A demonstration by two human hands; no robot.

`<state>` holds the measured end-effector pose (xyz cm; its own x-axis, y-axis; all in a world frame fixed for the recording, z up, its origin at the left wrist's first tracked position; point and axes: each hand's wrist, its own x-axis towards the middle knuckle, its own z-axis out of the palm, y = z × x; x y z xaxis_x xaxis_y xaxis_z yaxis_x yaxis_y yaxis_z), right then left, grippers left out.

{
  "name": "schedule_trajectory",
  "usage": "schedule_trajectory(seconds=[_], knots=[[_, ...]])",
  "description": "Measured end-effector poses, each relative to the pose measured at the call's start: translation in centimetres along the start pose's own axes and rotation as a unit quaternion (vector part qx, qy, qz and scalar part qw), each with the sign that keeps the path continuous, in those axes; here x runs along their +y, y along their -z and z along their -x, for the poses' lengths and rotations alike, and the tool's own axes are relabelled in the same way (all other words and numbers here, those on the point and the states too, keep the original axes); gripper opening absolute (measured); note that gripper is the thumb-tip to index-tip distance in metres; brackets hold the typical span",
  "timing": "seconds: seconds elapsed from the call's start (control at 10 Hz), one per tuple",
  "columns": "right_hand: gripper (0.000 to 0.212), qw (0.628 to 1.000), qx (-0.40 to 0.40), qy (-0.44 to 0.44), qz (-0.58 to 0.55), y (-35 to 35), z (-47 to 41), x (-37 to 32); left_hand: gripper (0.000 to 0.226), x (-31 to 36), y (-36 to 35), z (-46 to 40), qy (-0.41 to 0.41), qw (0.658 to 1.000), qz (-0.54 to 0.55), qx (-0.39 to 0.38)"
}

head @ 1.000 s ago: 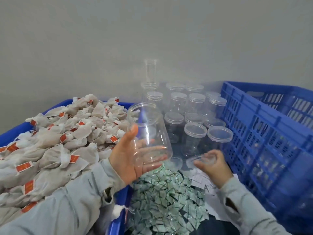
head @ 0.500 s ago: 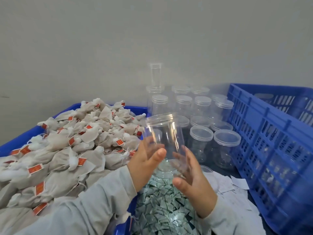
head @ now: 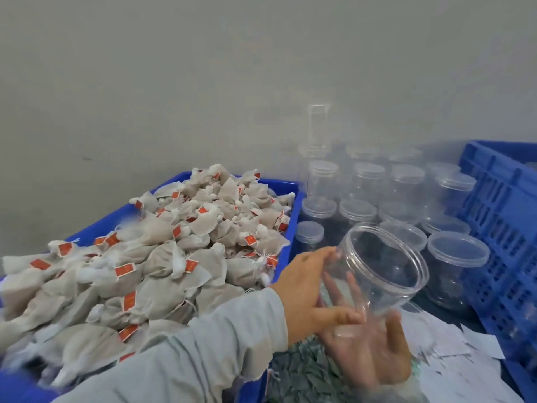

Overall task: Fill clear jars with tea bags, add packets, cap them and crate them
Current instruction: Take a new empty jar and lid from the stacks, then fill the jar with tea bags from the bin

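An uncapped, empty clear jar [head: 383, 266] is tilted with its mouth up and to the right. My left hand [head: 302, 289] grips its left side, fingers over the wall and thumb below. My right hand [head: 369, 353] cups its base from underneath, palm up; the fingers show through the plastic and the thumb lies against the right side. Grey tea bags [head: 174, 257] with red tags are heaped in a blue tray [head: 279, 184] on the left. Small green-and-white packets [head: 302, 370] lie in a pile below my hands.
Several capped empty jars [head: 456, 257] stand in rows behind the held jar, with one tall narrow container [head: 319, 126] at the back. A blue slatted crate [head: 499, 213] stands at the right. White paper slips [head: 453, 344] lie in front of it. A grey wall closes the back.
The jar has tipped from upright so its mouth points up-right. My right hand slid from its side to under its base. My left hand keeps hold.
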<state>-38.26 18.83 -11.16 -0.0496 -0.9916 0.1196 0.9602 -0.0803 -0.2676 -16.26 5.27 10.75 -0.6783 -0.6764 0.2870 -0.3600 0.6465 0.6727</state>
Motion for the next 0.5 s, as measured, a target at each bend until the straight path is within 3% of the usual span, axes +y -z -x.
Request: schedule_trajectory(seconds=[0.1,0.2,0.3,0.4,0.5], knots=[[0.079,0.992,-0.083,-0.007,-0.096,0.8,0.2,2.8,0.082,0.5,-0.2,0.2,0.022,0.999,0.024,-0.036],[0.09,0.99,-0.022,-0.049,-0.132,-2.1,-1.4,2.4,0.069,1.1,1.1,0.2,0.002,0.996,-0.087,-0.025],[0.089,0.99,-0.046,-0.108,-0.074,-14.3,-10.3,1.0,0.06,0.6,5.1,-0.3,0.02,0.985,-0.137,0.105],[0.118,0.994,-0.039,-0.084,0.05,-16.3,-8.8,6.0,0.041,-1.9,9.6,-0.9,0.121,0.925,-0.196,0.302],[0.117,0.993,0.022,-0.066,0.092,-15.8,-9.0,5.8,0.04,-5.2,12.1,-2.0,0.329,0.865,-0.295,0.238]])
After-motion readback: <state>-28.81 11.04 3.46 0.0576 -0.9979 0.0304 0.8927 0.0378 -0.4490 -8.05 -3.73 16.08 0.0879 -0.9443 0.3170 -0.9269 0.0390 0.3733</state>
